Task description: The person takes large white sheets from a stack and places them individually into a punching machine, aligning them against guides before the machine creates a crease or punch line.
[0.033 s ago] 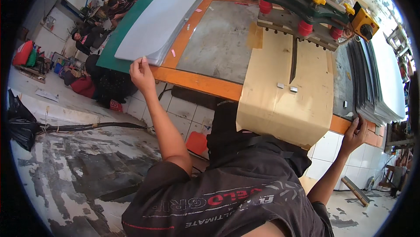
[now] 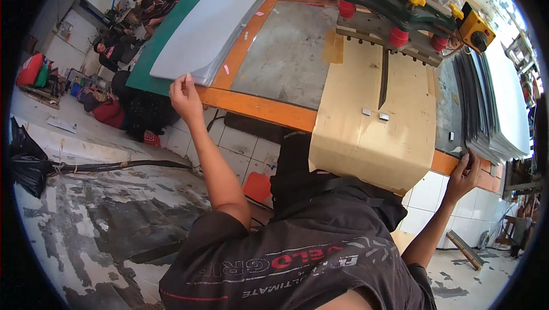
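A stack of white sheets (image 2: 209, 30) lies on the left part of the table, its near corner slightly lifted. At that corner my left hand (image 2: 186, 99) pinches the sheet edge between thumb and fingers. On the right stands a second stack of sheets (image 2: 509, 101), with dark and pale edges fanned along its left side. My right hand (image 2: 464, 177) is closed at this stack's near corner, fingertips against the edges; how many sheets it grips cannot be made out. Between the hands, a tan sheet (image 2: 372, 144) hangs over the table's front edge, bearing two small metal blocks (image 2: 375, 115).
A press machine (image 2: 400, 12) with yellow knobs and red cushions stands over the table's far side. Left of the tan sheet lies a grey metal plate (image 2: 286, 52) framed by orange wood (image 2: 257, 107). Several people (image 2: 120, 50) sit on the floor at far left.
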